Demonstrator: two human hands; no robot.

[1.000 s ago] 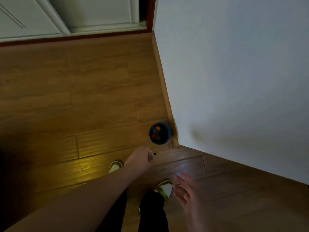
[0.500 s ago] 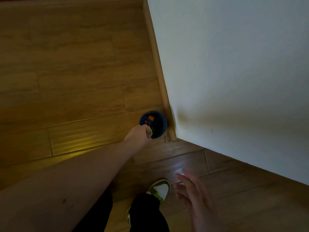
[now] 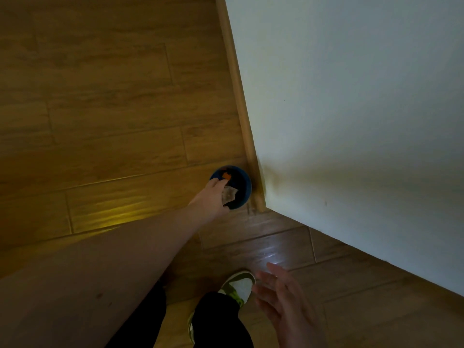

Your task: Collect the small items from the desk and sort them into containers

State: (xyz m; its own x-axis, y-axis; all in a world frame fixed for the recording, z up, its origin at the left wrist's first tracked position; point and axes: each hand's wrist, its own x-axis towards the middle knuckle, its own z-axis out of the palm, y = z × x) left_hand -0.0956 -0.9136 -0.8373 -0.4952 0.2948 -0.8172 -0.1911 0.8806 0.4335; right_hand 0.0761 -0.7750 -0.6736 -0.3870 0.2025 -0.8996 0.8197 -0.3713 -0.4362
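A small round blue container (image 3: 244, 183) stands on the wooden floor right at the wall's corner. Inside it I see an orange piece (image 3: 226, 176) and other dark bits I cannot make out. My left hand (image 3: 213, 197) reaches down over the container's near rim, its fingers closed on a small pale, crumpled item (image 3: 229, 194) that hangs over the opening. My right hand (image 3: 281, 297) hovers low at the bottom right, fingers spread, holding nothing.
A white wall (image 3: 351, 109) with a wooden skirting board (image 3: 236, 91) fills the right side and turns a corner beside the container. My white-and-green shoe (image 3: 239, 285) and dark trouser legs stand below. Wooden floor (image 3: 100, 109) stretches to the left.
My left hand has gone forward from short of the container to over its rim, with the pale item now showing over the opening. The view has tilted down and closer.
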